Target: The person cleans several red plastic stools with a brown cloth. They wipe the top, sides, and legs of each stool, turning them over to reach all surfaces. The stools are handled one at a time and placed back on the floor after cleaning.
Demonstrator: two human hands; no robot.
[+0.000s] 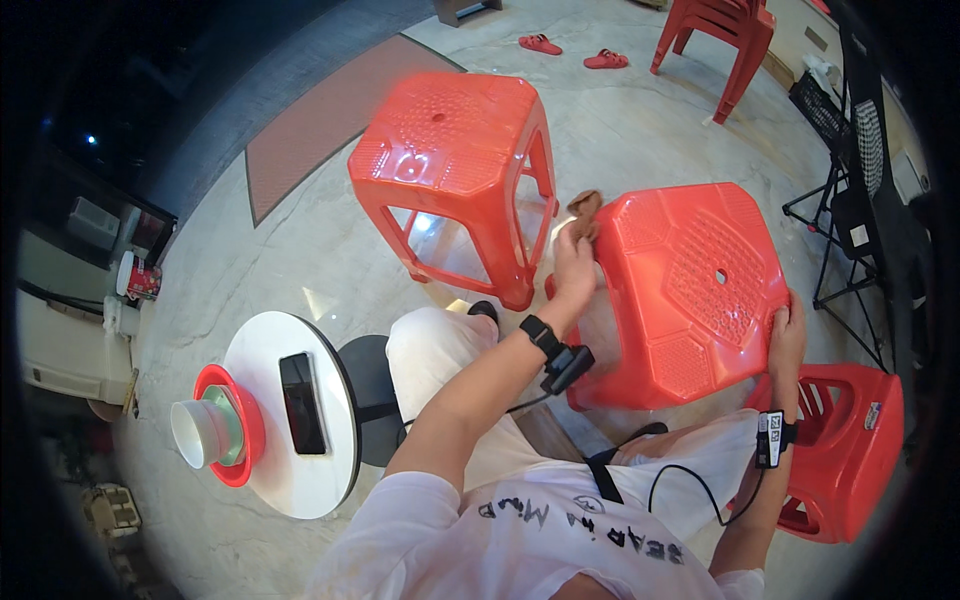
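A red plastic stool [705, 292] with a patterned seat is tilted between my hands. My left hand [576, 266] holds a brown cloth [585, 214] against the stool's left side, near its upper corner. On the right edge of the seat rests my right hand [787, 341], gripping the rim; part of its fingers is hidden. A second red plastic stool [457, 150] stands upright to the left. Both wrists carry a strapped device with a cable.
A round white table [262, 337] at the left bears a smartphone [304, 403] and stacked bowls [196, 433]. A red plastic chair [862, 450] is at the right. Red clogs [540, 44], stacked red chairs [720, 34] and a mat [315, 127] lie farther off.
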